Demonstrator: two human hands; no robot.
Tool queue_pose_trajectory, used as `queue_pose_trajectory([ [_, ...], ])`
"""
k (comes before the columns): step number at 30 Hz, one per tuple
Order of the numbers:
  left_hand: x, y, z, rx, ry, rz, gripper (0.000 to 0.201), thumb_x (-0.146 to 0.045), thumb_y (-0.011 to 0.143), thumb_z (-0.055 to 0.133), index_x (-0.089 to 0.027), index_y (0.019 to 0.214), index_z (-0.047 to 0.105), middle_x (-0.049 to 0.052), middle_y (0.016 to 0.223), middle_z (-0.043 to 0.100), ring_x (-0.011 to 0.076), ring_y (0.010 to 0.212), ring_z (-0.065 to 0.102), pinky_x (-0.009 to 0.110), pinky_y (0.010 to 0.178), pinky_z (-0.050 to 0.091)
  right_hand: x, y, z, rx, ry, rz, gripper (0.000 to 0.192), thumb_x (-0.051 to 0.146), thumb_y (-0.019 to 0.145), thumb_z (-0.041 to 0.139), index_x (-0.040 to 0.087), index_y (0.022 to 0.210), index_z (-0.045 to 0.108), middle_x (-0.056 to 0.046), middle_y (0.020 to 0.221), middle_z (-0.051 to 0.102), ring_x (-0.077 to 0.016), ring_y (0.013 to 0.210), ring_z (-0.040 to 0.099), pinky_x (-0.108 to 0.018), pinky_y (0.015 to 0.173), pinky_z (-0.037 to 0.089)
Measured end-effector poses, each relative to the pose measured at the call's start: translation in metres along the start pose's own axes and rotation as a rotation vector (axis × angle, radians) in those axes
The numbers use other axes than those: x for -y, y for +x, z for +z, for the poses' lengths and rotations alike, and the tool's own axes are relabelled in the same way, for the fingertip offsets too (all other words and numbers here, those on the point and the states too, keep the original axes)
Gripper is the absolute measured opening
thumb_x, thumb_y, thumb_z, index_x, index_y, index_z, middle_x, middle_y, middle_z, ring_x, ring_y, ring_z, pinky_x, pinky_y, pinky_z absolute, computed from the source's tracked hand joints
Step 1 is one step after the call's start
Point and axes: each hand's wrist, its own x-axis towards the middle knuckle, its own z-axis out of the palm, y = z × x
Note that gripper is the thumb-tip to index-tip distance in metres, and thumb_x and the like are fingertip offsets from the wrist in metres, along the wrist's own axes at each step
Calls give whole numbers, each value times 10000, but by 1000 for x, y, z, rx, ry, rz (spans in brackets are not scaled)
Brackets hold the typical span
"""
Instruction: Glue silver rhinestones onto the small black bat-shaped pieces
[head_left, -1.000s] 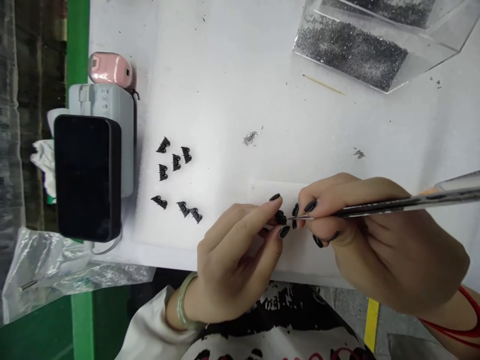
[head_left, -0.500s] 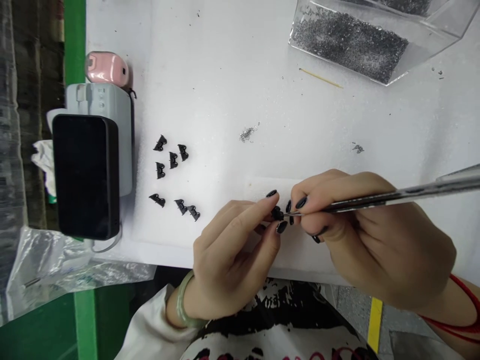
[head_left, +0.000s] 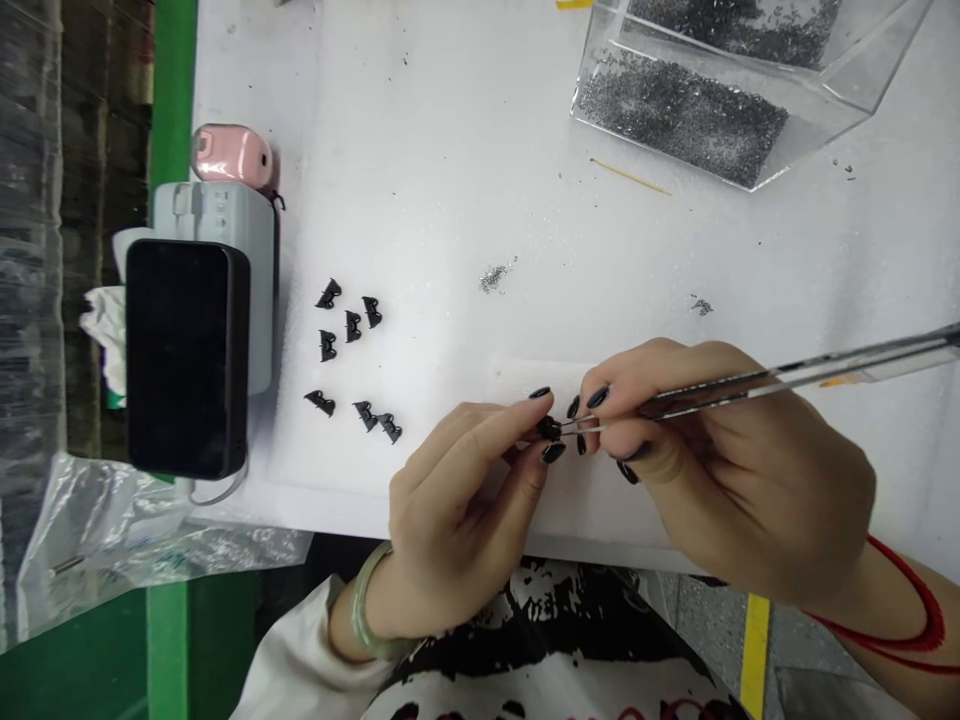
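A small black part (head_left: 550,428) is pinched between the fingertips of my left hand (head_left: 469,500). My right hand (head_left: 720,460) grips a pair of metal tweezers (head_left: 720,392), whose tips reach the black part and stand slightly apart. My fingers partly cover the part, so its fine detail is hidden. Several black bat-shaped pieces (head_left: 352,326) lie on the white mat to the left. Beyond my hands are a little heap of tiny metal bits (head_left: 493,278) and a smaller heap of bits (head_left: 701,306) farther right.
A clear plastic box (head_left: 772,165) holding many tiny dark bits stands at the back right, with a thin yellow stick (head_left: 630,176) before it. At the left edge are a black phone (head_left: 184,360), a pale blue device (head_left: 259,300) and a pink case (head_left: 232,155).
The tweezer arms, pressed close together before, have spread apart at the black part. The whole view has shifted slightly; the left hand keeps its pinch.
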Motion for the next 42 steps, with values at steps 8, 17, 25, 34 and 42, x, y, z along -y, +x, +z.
queue_pose_trajectory([
  [8, 0, 0, 2, -18, -16, -3, 531, 119, 883, 682, -160, 1331, 736, 44, 986, 773, 159, 904, 711, 263, 763, 612, 1, 0, 0, -6, -16, 43, 80, 157, 1066, 661, 224, 1031, 636, 7, 915, 723, -97, 733, 656, -194, 705, 564],
  [17, 1, 1, 2, -19, -18, -1, 537, 121, 887, 674, -173, 1333, 732, 42, 1004, 783, 163, 899, 708, 280, 754, 620, 2, 0, 0, -18, -36, 54, 72, 157, 1064, 669, 219, 1029, 655, 12, 917, 742, -81, 727, 659, -163, 683, 550],
  [25, -1, -1, 2, -21, -20, -16, 516, 124, 885, 676, -152, 1316, 740, 40, 1018, 775, 143, 905, 703, 257, 772, 619, 4, 1, 1, -22, -30, 69, 64, 155, 1069, 663, 211, 1037, 666, 17, 952, 749, -68, 764, 664, -133, 740, 550],
  [34, -1, -1, 1, -21, -1, -28, 522, 100, 892, 686, -193, 1321, 743, 45, 1008, 789, 175, 897, 712, 301, 747, 625, 5, 2, 1, -21, -21, 91, 101, 157, 1043, 688, 245, 1002, 663, 24, 916, 752, -110, 703, 670, -217, 678, 579],
  [42, -3, -1, 1, -22, -10, -36, 519, 101, 890, 678, -185, 1317, 744, 41, 1014, 782, 159, 871, 713, 273, 743, 625, 5, 3, 1, -15, -35, 105, 112, 171, 1063, 666, 262, 1000, 653, 36, 898, 754, -119, 704, 672, -235, 660, 574],
])
